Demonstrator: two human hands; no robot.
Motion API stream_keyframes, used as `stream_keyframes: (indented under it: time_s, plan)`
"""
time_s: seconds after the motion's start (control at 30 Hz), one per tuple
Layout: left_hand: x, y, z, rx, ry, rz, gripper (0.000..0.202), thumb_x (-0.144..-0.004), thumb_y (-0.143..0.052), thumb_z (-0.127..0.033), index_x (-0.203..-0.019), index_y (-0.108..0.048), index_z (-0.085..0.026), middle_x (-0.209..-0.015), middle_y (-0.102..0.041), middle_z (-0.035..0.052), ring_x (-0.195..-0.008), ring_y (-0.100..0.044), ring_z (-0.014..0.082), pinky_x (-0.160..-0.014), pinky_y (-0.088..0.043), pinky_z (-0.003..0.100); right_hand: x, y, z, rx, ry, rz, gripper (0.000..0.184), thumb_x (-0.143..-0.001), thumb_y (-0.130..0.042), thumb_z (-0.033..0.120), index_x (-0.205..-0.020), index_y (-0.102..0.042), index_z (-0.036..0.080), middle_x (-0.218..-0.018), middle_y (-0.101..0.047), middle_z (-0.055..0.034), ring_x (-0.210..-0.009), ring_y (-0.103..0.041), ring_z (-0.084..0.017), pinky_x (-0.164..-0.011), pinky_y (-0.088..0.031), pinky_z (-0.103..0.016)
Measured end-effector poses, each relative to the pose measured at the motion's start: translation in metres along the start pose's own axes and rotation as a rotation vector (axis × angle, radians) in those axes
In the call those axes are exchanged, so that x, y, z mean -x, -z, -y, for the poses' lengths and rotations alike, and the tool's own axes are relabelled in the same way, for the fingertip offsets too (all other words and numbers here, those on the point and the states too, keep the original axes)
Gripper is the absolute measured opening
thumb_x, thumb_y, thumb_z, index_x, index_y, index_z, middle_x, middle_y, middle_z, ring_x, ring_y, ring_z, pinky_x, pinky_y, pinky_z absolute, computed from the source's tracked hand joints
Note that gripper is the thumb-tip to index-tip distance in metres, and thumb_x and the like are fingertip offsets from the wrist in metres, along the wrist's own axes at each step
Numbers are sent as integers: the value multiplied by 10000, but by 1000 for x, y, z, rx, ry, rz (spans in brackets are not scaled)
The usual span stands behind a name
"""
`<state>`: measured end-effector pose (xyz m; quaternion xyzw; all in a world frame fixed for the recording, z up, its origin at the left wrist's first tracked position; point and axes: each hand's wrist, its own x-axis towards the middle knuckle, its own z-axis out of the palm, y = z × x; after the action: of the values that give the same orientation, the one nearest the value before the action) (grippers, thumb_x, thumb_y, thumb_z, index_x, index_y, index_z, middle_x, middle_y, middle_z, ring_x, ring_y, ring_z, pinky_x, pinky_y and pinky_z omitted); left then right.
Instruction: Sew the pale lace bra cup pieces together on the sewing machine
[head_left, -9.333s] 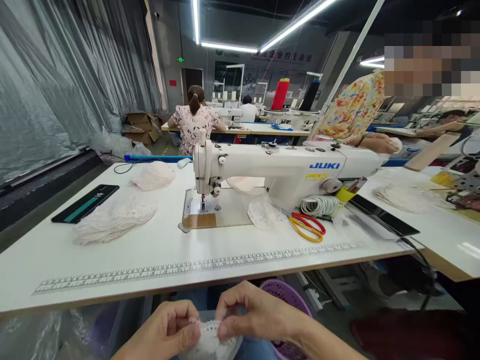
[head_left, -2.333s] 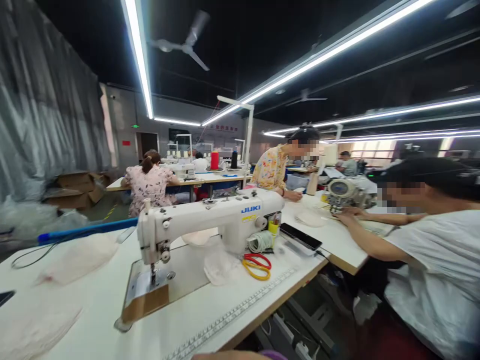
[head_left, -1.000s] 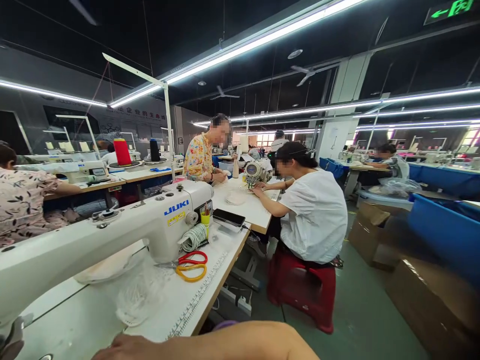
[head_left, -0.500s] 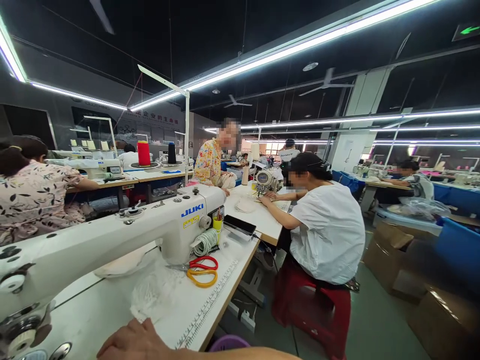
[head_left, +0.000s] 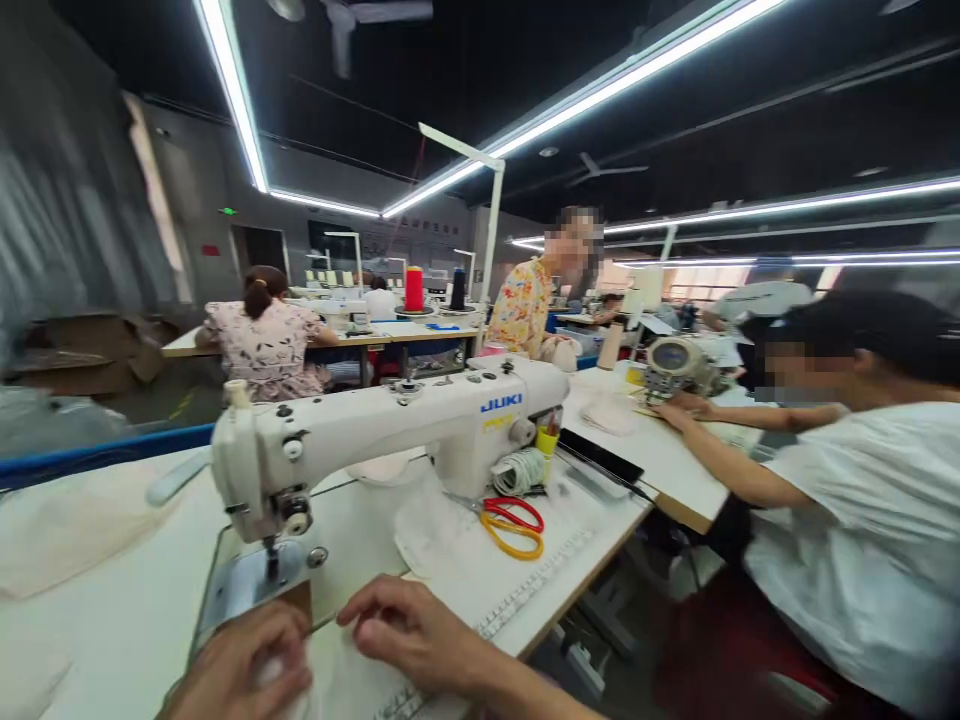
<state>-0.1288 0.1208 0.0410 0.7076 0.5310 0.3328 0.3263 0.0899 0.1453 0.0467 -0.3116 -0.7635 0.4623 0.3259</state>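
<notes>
In front of the white sewing machine (head_left: 390,425), my two hands are close together at the table's near edge. My left hand (head_left: 244,665) is closed, its fingers curled by the needle plate (head_left: 255,578); something whitish shows between them, too blurred to name. A thin pale strip (head_left: 323,624) spans the gap to my right hand (head_left: 412,630), whose bent index finger and thumb are at its end. White cloth (head_left: 427,520) lies under the machine arm, and scissors (head_left: 497,542) with one red and one yellow handle rest beside it.
A coil of pale cord (head_left: 517,472), a yellow cup (head_left: 547,440) and a black phone-like slab (head_left: 600,456) are by the machine head. A ruler strip (head_left: 525,595) runs along the table edge. On the right a co-worker in white (head_left: 862,530) sits close at another machine.
The view has swung left, bringing the machine's needle end into sight. Both my hands are now visible near it with a thin strip between them; before, only one showed, flat on the table.
</notes>
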Motion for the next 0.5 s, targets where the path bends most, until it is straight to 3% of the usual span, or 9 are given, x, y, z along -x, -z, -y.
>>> stream_keyframes:
  time_s: [0.07,0.13,0.27,0.4,0.5]
  plan:
    - [0,5,-13,-80,59,35,219,-687,-661,-364,-588,-542,-209,-616,-602,-8,-643,-547,205,-605,-385,261,1,0,10,-100,-10,78,559,-781,-543,603,-1084,-605,137,-936,-634,-70,-735,-533,-124,-641,-406,-230]
    - [2,10,-26,-82,74,32,174,-708,-636,-347,-644,-566,-201,-650,-608,-11,-678,-553,203,-614,-374,248,3,-3,20,-118,-7,128,590,-726,-627,564,-1135,-568,143,-1015,-628,-81,-809,-539,-148,-705,-412,-258]
    - [14,12,-38,-7,136,51,144,-681,-632,-307,-763,-624,-188,-711,-622,-5,-713,-560,206,-609,-377,237,5,-16,33,-28,-89,71,583,-573,-800,376,-1080,-593,175,-895,-626,-23,-826,-540,-165,-727,-394,-266]
    - [27,13,-42,22,182,34,176,-668,-626,-301,-773,-635,-160,-609,-550,-28,-591,-504,172,-540,-334,232,4,-27,33,-53,-141,32,379,-612,-731,186,-972,-614,154,-743,-595,17,-684,-518,-120,-653,-380,-235]
    - [36,20,-48,50,178,33,193,-649,-637,-297,-780,-646,-155,-653,-563,-21,-639,-505,179,-575,-335,237,5,-27,39,-80,-147,29,180,-634,-652,139,-814,-644,142,-682,-567,22,-640,-478,-105,-631,-374,-225]
